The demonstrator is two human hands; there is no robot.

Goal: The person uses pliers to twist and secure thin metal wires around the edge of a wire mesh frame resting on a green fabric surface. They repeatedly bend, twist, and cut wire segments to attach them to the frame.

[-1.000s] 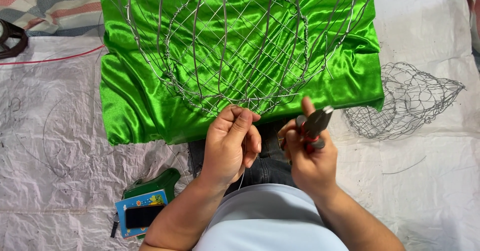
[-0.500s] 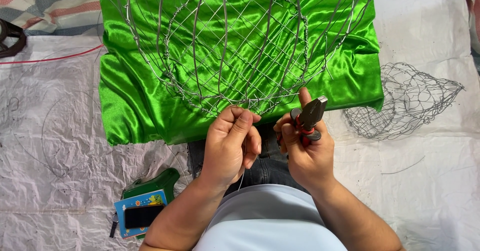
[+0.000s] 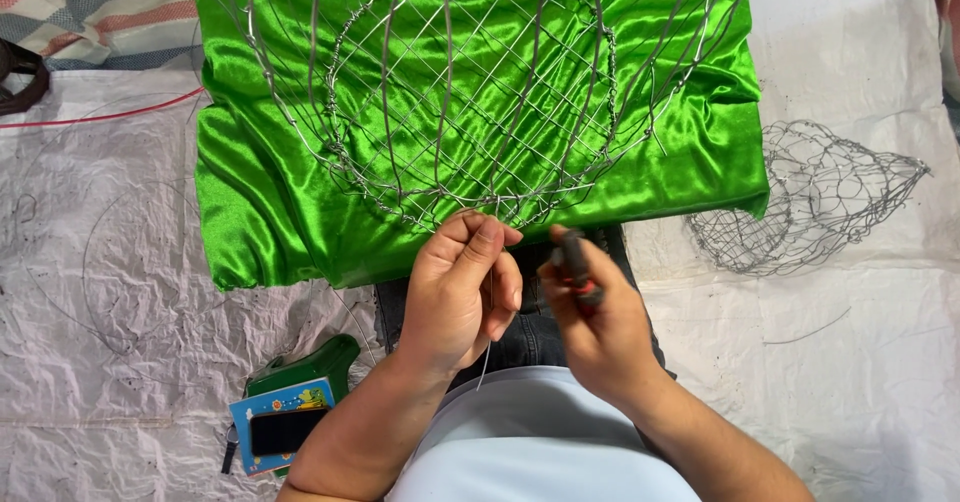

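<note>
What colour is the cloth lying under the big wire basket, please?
The cloth is a shiny bright green, seen plainly in the head view.

The wire frame [image 3: 440,92] is bare shiny metal, sitting on super glossy green satin cloth [image 3: 270,202]. The floor sheet [image 3: 120,362] looks like matt, crinkly woven plastic. The pliers [image 3: 578,267] have dark rubbery-looking grips.

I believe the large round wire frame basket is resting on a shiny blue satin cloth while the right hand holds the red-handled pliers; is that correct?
Not quite: the head view shows the shiny satin cloth is bright green, not blue. The rest holds: the large round wire frame basket rests on it, and the right hand holds the red-handled pliers.
</note>
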